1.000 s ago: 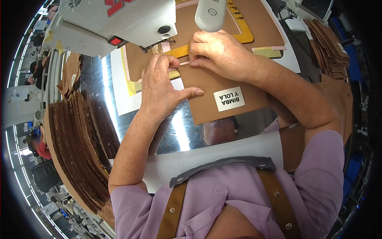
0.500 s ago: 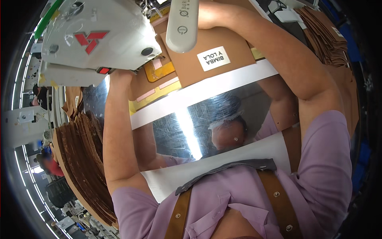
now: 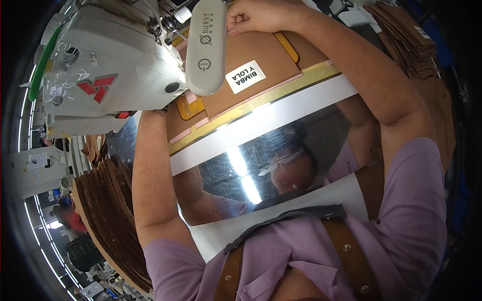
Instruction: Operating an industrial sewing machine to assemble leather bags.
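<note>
Hold the brown panel (image 3: 273,59) flat over the yellow frame (image 3: 191,108), beside the sewing machine (image 3: 120,65), with light, even pressure. Your right hand (image 3: 253,17) curls half closed near the panel's far edge; whether it pinches anything, I can't tell. The machine hides your left hand. The panel's long axis seems to slant away rightward; its label's (image 3: 245,77) lettering stands upside down to you.

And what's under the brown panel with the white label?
An amber frame shows past the left and right edges of the brown panel, and a yellow border beyond its near edge. What lies beneath the panel's middle is covered.
</note>
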Demonstrator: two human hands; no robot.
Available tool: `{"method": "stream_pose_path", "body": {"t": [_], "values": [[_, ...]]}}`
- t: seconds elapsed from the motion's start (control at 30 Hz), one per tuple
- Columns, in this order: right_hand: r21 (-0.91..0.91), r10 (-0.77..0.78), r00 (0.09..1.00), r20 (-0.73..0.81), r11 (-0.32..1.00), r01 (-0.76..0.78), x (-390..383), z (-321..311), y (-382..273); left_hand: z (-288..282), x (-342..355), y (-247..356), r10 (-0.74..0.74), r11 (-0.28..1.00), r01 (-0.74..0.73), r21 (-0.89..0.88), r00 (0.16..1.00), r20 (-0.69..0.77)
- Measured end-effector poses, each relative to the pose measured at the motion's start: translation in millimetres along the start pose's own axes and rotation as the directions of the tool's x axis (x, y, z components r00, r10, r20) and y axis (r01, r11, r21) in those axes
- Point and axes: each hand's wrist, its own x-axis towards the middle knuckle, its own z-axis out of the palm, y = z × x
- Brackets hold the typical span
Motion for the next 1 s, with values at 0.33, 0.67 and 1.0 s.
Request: {"method": "stream_pose_path", "body": {"t": [0.33, 0.67, 1.0], "values": [[-0.068, 0.031, 0.992, -0.119, 0.997, -0.039, -23, -17, 36, -7, -8, 5, 0.109, 0.993, -0.111, 0.031, 0.992, 0.061], [-0.092, 0.131, 0.93, -0.343, 0.981, -0.172, 5, 4, 41, -5, 3, 2, 0.179, 0.978, -0.188, 0.091, 0.979, 0.096], [-0.124, 0.174, 0.892, -0.417, 0.962, -0.245, 1, 9, 29, -9, 6, 3, 0.219, 0.955, -0.24, 0.174, 0.967, 0.133]]}}
